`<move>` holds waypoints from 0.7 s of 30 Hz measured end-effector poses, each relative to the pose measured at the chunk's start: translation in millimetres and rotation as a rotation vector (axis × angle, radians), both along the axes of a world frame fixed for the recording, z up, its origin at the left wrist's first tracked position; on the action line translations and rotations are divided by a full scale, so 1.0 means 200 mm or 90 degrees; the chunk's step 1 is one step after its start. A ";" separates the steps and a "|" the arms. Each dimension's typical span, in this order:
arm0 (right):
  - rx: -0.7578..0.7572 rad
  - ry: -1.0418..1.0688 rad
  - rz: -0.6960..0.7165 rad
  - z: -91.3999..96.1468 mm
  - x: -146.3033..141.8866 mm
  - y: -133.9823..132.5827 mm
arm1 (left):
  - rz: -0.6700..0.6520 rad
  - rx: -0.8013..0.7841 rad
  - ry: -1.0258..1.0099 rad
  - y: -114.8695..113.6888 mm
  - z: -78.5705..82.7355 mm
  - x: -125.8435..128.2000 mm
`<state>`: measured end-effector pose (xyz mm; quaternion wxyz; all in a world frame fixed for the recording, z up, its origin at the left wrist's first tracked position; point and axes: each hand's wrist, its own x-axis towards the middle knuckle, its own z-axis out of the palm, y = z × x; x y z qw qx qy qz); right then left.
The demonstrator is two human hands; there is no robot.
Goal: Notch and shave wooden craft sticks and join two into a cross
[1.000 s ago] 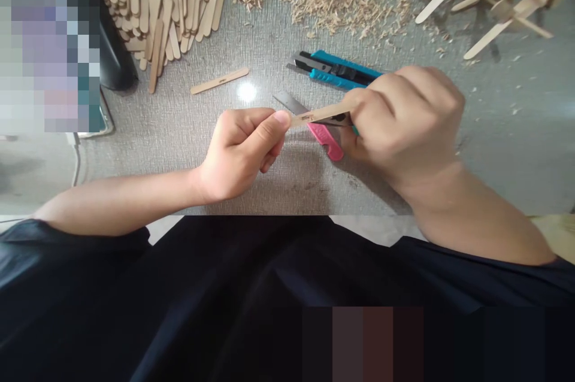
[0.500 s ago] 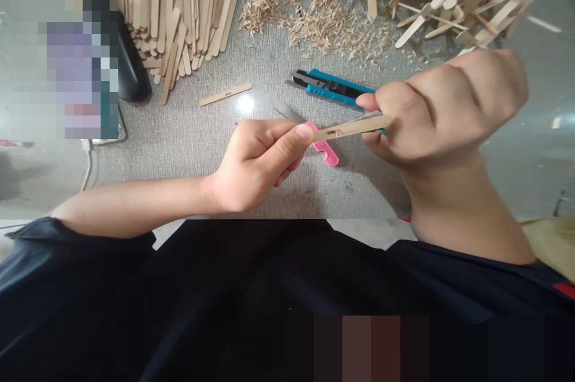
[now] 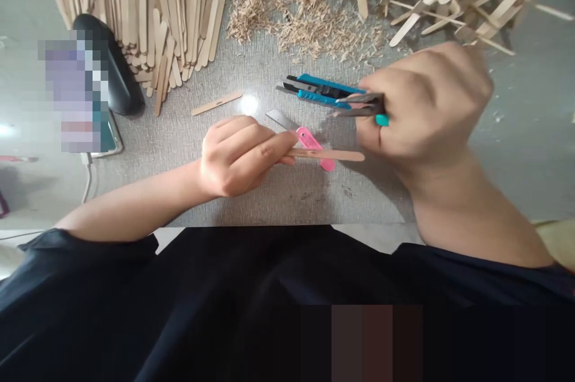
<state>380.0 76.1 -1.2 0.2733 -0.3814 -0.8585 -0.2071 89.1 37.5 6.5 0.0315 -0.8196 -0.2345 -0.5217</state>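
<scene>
Well — stick juts rightward from left fingers.

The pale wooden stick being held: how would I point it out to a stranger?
Above the grey textured table, look for the person's left hand. It grips one end of a flat pale wooden stick, whose rounded free end points toward the picture's right. Unlike the loose wooden sticks, it is held, crossing before a knife's pink plastic handle.

Stick and knife are crowding the gap between left hand and right hand; shavings are obstructing beyond; table is running free farther right.
</scene>
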 end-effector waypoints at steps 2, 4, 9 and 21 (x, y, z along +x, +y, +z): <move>-0.007 -0.004 0.031 0.02 -0.04 -0.03 | 0.001 0.036 0.016 0.00 0.01 -0.01; -0.036 0.005 0.064 0.05 -0.04 -0.05 | 0.002 0.048 0.028 0.00 0.02 -0.03; -0.112 0.006 0.148 0.09 -0.03 -0.08 | -0.006 0.053 0.036 0.01 -0.01 -0.05; -0.299 -0.124 0.130 0.14 -0.05 -0.10 | -0.041 -0.009 0.038 -0.01 -0.05 -0.07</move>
